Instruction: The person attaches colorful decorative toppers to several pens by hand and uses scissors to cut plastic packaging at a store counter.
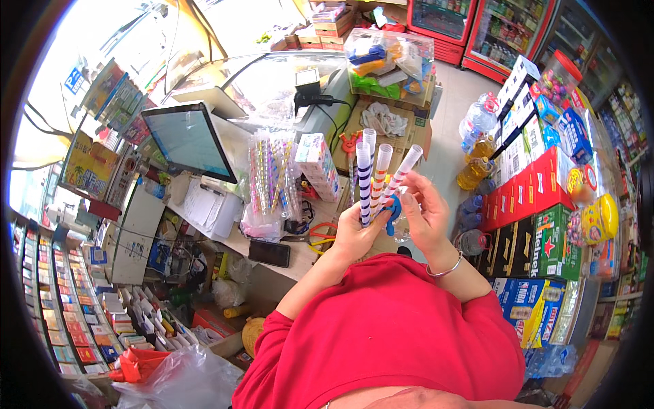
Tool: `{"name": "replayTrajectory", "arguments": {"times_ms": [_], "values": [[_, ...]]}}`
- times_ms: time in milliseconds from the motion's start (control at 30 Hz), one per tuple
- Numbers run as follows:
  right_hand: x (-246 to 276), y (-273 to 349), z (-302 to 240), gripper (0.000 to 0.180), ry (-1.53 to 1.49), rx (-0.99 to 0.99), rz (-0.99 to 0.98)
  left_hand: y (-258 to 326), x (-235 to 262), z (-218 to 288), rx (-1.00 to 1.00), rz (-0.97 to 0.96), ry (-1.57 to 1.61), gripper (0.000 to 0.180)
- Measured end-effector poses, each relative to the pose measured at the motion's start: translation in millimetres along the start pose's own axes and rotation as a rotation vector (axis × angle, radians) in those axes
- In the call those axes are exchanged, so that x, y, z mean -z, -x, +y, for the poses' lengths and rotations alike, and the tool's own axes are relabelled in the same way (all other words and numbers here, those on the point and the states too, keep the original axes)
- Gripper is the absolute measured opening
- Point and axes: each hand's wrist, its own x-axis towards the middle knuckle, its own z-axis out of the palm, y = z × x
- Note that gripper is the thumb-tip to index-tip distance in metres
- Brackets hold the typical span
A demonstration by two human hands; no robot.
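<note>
My left hand (355, 235) is closed around the lower ends of several striped plastic tubes (365, 180), held upright and fanned out slightly. Their stripes are dark blue, orange and pink, and the tops are whitish. A blue plastic piece (392, 213) shows between my hands, close to the tubes' lower ends. My right hand (428, 213), a bracelet at its wrist, is beside the pink-striped tube (406, 167) with fingers bent and drawn together. Some clear film seems to be by its fingertips; exactly what they grip is hidden.
On the counter lie a bagged bundle of similar patterned tubes (269, 174), a tall printed box (317, 163), a black phone (269, 253) and a monitor (189, 142). A clear bin (388, 65) stands at the far end. Stacked drink cartons (528, 184) line the right side.
</note>
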Motion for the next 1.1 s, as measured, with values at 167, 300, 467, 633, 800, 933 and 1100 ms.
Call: {"name": "replayTrajectory", "arguments": {"times_ms": [167,300,467,633,800,933,1100], "values": [[5,-4,-12,0.027,-0.161,-0.066,0.031,4,-7,-5,0.036,-0.043,0.009,0.019],[23,-16,-28,0.021,-0.391,0.194,0.421,6,-4,2,-0.003,-0.071,0.167,0.016],[47,-19,-44,0.029,-0.377,0.258,0.452,4,0,3,0.024,0.05,0.389,0.031],[48,11,-12,0.031,-0.073,-0.131,0.108,1,4,16,0.121,0.049,0.561,0.069],[35,48,16,0.029,0.048,-0.302,-0.015,-5,9,19,0.064,0.188,0.571,0.053],[32,54,15,0.023,0.292,-0.142,-0.147,-13,17,26,0.032,0.348,0.524,0.025],[29,55,15,0.022,0.404,-0.096,-0.186,-12,21,26,-0.031,0.375,0.564,0.023]]}}
